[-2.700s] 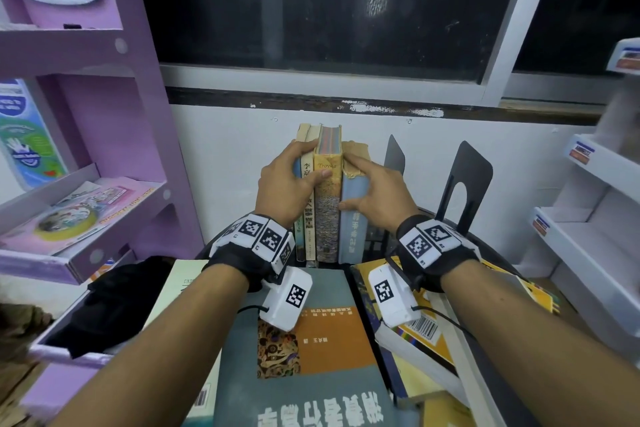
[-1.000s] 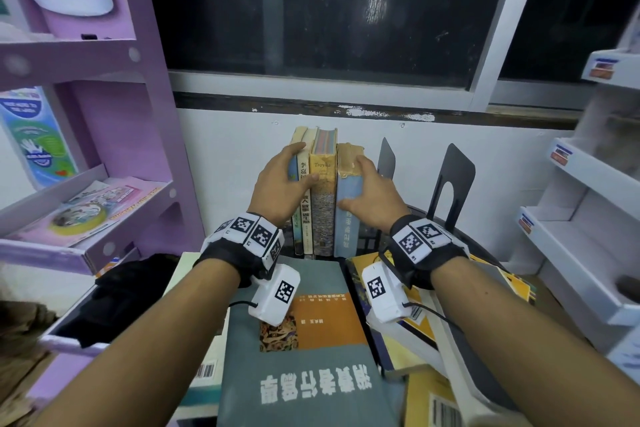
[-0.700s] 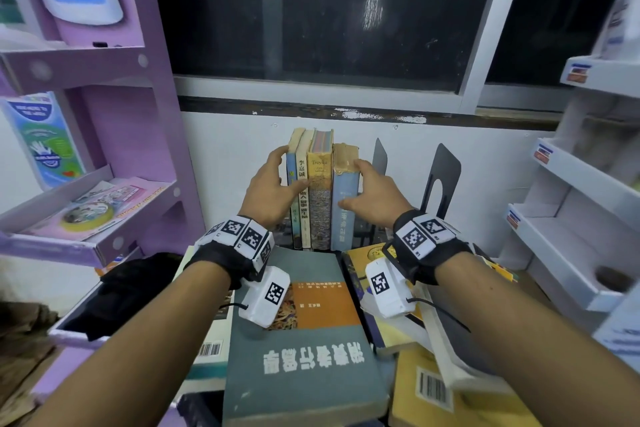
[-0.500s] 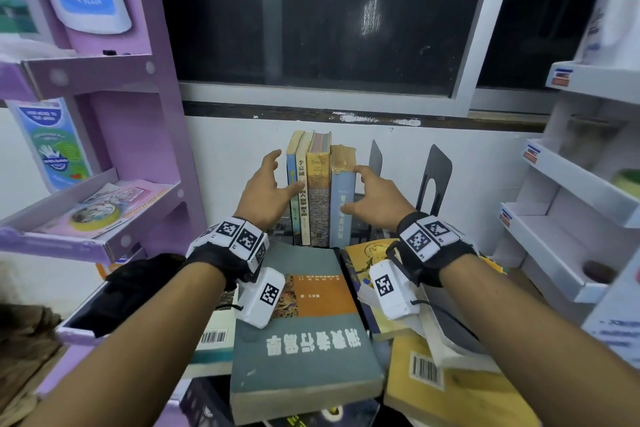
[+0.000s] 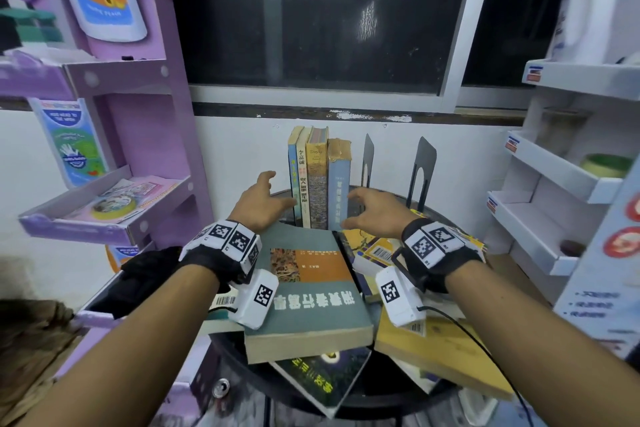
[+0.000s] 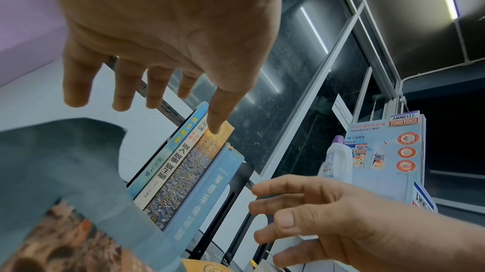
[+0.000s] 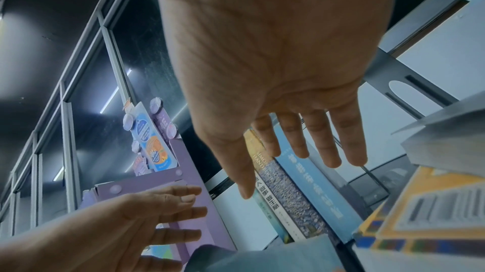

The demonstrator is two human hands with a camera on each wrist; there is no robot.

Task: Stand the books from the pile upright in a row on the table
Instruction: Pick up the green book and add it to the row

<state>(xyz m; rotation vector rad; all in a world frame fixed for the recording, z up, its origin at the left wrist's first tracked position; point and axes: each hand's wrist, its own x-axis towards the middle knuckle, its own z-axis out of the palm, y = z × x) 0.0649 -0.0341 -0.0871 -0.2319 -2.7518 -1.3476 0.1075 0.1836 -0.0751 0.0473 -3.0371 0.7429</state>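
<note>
- Dark window glass and a white wall back the round surface (image 5: 363,388), where four upright books (image 5: 318,180) lean together beside a black bookend (image 5: 367,163), judged their prop.
- Left hand (image 5: 258,204) and right hand (image 5: 375,210) flank the row, fingers spread, holding nothing.
- Only the head view shows the flat pile (image 5: 311,295); the wrist views show empty palms.

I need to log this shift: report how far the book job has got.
Done: four upright books stand in a row by the wall. In hand: nothing; the left hand and right hand are open either side of the row. Left: the teal book and other books in the pile lie flat.
</note>
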